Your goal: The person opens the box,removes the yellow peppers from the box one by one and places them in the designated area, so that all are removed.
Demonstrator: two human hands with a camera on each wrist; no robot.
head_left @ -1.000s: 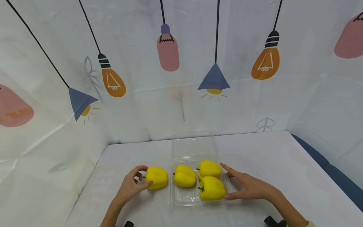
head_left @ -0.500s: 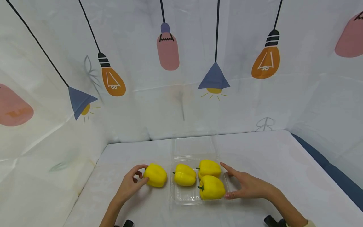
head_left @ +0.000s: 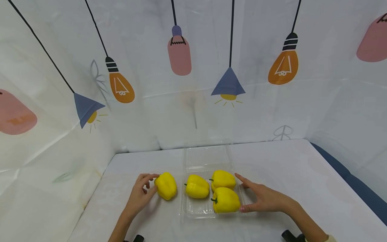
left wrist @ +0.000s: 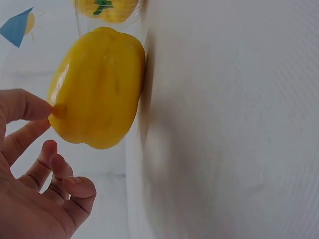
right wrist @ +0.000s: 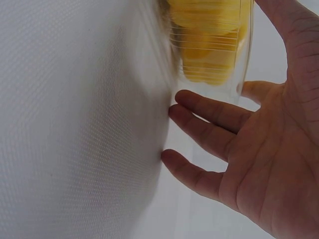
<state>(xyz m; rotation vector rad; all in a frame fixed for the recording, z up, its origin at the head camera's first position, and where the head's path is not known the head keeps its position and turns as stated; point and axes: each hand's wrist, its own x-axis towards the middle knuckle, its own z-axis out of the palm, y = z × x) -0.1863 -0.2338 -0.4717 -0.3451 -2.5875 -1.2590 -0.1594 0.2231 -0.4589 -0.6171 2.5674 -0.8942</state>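
My left hand (head_left: 140, 195) holds a yellow bell pepper (head_left: 166, 186) with thumb and index finger at its near-left end; its other fingers are loosely bent in the left wrist view. This pepper (left wrist: 99, 89) stands lengthwise, close over the table just left of a clear plastic clamshell box (head_left: 193, 212). Inside the box lie three more yellow bell peppers, one at left (head_left: 197, 187), one at back right (head_left: 223, 179) and one at front right (head_left: 227, 200). My right hand (head_left: 264, 198) spreads its straight fingers along the box's right side, thumb and index finger at the wall.
The box's clear lid (head_left: 207, 155) lies folded back toward the rear wall. A white cloth covers the table (head_left: 281, 161). Behind it hangs a white sheet printed with lamps (head_left: 228, 82). Dark wrist devices (head_left: 290, 236) show at the lower edge.
The pepper at my left hand has turned from lying sideways to lengthwise and has shifted slightly away from me. My right hand, the box and its peppers have stayed in place.
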